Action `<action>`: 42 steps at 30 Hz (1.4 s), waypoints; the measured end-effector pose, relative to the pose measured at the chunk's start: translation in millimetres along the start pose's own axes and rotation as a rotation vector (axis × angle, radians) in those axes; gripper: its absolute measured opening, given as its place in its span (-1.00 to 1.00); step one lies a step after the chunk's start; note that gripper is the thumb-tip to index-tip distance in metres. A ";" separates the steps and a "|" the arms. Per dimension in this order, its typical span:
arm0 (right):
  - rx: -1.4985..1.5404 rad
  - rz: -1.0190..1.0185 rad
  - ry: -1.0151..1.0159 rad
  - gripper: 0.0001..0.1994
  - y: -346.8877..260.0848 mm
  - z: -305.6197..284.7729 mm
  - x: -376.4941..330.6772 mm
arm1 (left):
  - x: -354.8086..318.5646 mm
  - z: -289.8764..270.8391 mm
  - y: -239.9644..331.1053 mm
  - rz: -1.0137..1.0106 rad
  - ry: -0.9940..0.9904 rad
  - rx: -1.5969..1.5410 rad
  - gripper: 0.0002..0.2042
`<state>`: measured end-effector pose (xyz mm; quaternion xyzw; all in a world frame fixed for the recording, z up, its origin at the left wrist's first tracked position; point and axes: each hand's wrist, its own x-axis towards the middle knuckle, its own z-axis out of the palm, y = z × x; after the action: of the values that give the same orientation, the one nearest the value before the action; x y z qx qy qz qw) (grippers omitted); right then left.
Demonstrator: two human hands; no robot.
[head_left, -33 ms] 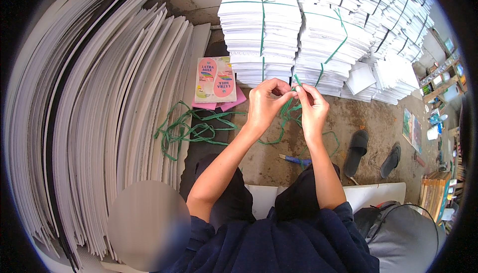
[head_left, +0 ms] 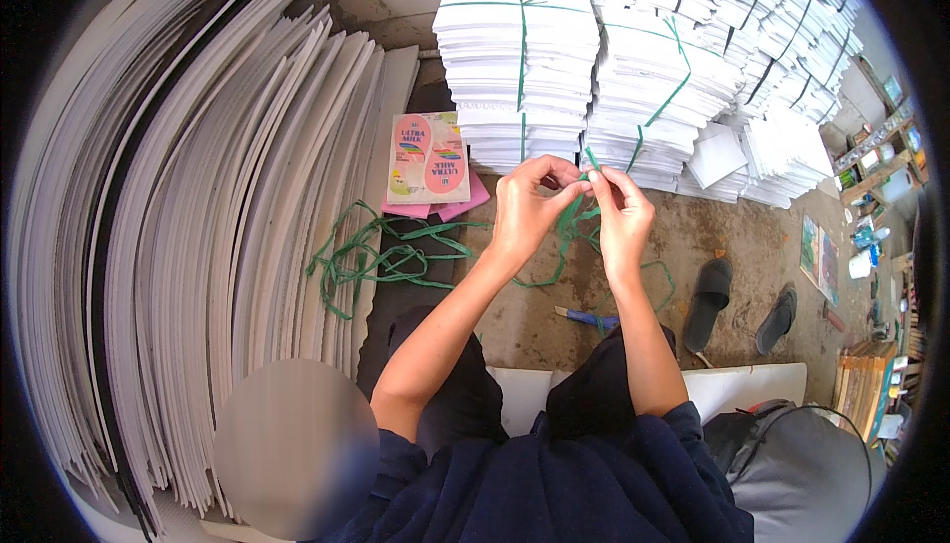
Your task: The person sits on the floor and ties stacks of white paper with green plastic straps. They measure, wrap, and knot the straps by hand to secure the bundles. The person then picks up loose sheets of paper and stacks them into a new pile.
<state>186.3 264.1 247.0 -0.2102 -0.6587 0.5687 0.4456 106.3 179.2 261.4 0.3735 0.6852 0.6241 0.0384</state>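
Note:
In front of me, my left hand (head_left: 526,208) and my right hand (head_left: 621,206) meet fingertip to fingertip, both pinching a green plastic string (head_left: 592,159). A short end sticks up above the fingers, while the rest hangs below my hands. What the string does right between the fingertips is partly hidden. More of it lies in a loose tangle of green string (head_left: 401,261) left of my left forearm. Just beyond my hands stand stacks of white sheets (head_left: 515,58), bound with the same green string.
Tall white sheets (head_left: 198,246) stand on edge along the left. A printed pink-and-cream carton sheet (head_left: 429,159) lies over pink pieces. A blue-handled cutter (head_left: 586,318) rests on the floor between my knees. Dark sandals (head_left: 709,303) and a grey bag (head_left: 807,459) are at right.

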 end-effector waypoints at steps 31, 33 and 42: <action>-0.933 0.020 -0.449 -0.82 156.8 -149.7 34.0 | -37.9 -137.2 -228.7 0.204 -0.735 1.327 -0.66; -1.067 -0.002 -0.393 -0.81 203.2 -206.1 21.3 | -56.3 -188.3 -268.6 -0.012 -0.708 1.445 -0.72; -1.302 0.240 -0.150 -0.71 305.8 -297.5 -51.0 | -107.7 -191.0 -306.3 -0.226 -0.245 1.111 -0.73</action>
<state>388.1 472.3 -70.2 -0.4682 -0.8688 0.1138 0.1142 -57.6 -21.2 -12.3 0.3315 0.9362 0.1150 -0.0181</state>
